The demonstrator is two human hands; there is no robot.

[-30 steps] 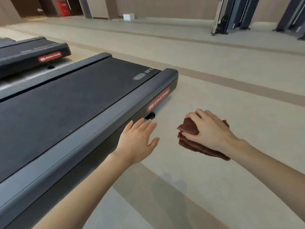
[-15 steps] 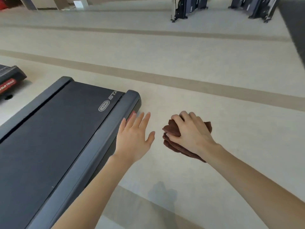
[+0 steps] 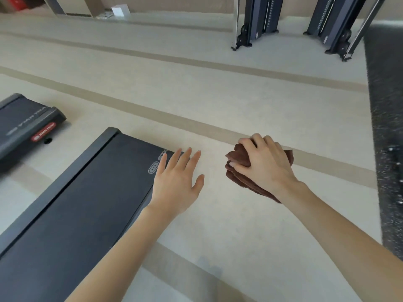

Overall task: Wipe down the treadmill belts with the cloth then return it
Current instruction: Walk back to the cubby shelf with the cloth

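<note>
Grips folded cloth (image 3: 237, 156) in right hand (image 3: 263, 168), off belt (image 3: 87, 203); holds left hand (image 3: 176, 184) open, fingers (image 3: 185, 161) spread. Likely best: lay cloth flat on belt, press long strokes.

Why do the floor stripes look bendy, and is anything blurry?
Head view: the wide-angle lens bows the floor stripes and leans the dark machines; the far treadmill looks slightly soft, the left hand, right hand and cloth sharp; a faint shadow at bottom centre.

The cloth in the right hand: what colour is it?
Dark brown. The cloth shows best in the head view, bunched under the right hand.
</note>
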